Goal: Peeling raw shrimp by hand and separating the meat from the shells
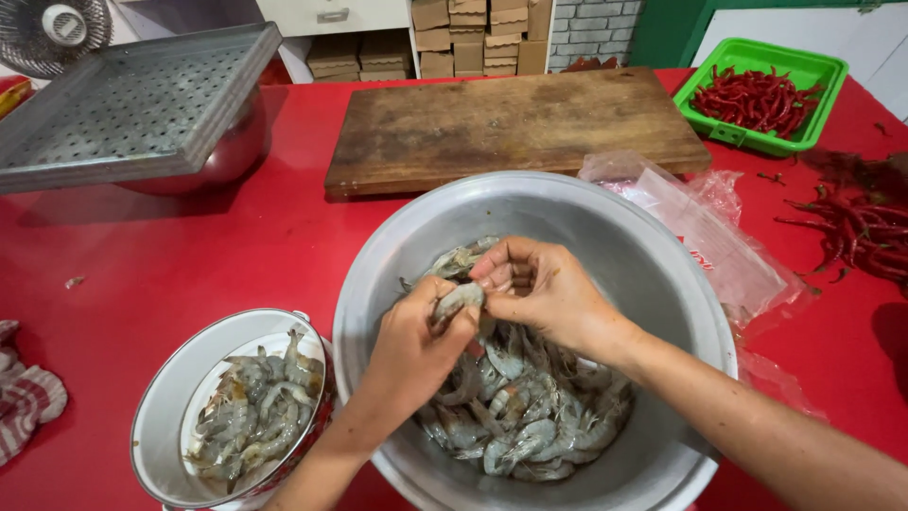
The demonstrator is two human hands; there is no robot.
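Observation:
A large metal basin [653, 255] at the middle of the red table holds a heap of raw grey shrimp [530, 416]. Both my hands are over it. My left hand [411, 350] and my right hand [539, 289] together grip one shrimp [456, 301], pinching it between the fingers just above the heap. To the left stands a smaller white enamel bowl [170, 397] with more shrimp [251, 412] inside.
A wooden cutting board [511, 123] lies behind the basin. A green tray [799, 66] of red chilies sits at the back right, loose chilies [861, 232] beside it. Clear plastic bags [719, 237] lie right of the basin. A perforated metal tray [132, 104] rests back left, a striped cloth [28, 397] at the left edge.

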